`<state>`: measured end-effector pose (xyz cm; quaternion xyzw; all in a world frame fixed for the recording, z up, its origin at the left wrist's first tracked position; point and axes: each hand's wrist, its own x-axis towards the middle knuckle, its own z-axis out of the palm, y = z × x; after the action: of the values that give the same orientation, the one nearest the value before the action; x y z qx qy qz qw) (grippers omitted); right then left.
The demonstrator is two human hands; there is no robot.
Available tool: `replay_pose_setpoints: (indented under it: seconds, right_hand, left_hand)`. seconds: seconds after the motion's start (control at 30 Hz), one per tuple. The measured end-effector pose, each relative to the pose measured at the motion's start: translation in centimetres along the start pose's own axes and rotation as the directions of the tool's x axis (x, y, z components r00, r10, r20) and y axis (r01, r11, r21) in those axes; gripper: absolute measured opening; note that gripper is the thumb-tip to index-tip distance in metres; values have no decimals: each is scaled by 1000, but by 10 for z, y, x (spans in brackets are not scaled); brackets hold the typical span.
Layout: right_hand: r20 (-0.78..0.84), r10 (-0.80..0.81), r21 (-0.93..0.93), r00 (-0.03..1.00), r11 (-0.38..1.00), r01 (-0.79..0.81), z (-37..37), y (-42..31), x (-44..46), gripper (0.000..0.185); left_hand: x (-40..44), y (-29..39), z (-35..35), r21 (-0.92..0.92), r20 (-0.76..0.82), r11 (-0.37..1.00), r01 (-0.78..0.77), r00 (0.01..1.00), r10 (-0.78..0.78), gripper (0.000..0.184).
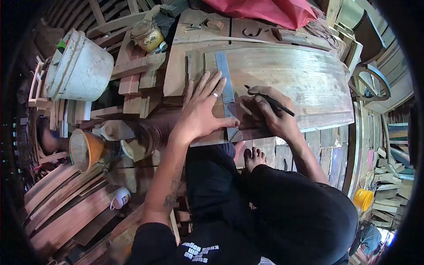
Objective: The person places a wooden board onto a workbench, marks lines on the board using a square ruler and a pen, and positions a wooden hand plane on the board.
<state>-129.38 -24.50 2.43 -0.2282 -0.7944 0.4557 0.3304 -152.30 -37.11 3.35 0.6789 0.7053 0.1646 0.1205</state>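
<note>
My left hand [204, 104] lies flat with fingers spread on a wooden board, its thumb over the lower end of a try square. The square's metal blade [224, 73] runs across the board beside my fingertips, and its lower end meets the board's near edge. In my right hand [276, 110] is a slim black pencil [282, 107], gripped between thumb and fingers. Its dark tip points up and left, just right of the blade; whether it touches the wood I cannot tell. The board [300, 70] is wide, with a curved far edge.
Behind the board are small metal pieces [194, 25] and a red cloth [274, 11]. A white bucket [86, 68], a glass jar [147, 36] and an orange container [83, 150] stand left. Planks [66, 207] lie lower left. A yellow container [363, 199] is at right.
</note>
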Motion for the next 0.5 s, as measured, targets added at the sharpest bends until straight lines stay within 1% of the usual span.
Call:
replay_pose_setpoints:
  seconds: [0.03,0.23,0.33,0.5]
  right_hand:
    - [2,26,19,1000,999,-26,0,0,-1,22]
    - [8,16,19,1000,1000,-16,0,-4,-1,23]
    - [35,-3,-32,999,999,4,-2,-6,0,24]
    - [43,-20,-26,999,999,22,-2,-4,1,24]
  left_hand:
    - [0,0,0,-2,2,1000,2,1000,-2,122]
    - [2,-4,0,-29,3,1000,-1,1000,1,121]
    - [3,-7,2,-4,-28,1000,-12,1000,12,121]
    - [3,-9,3,32,-32,999,-27,999,28,122]
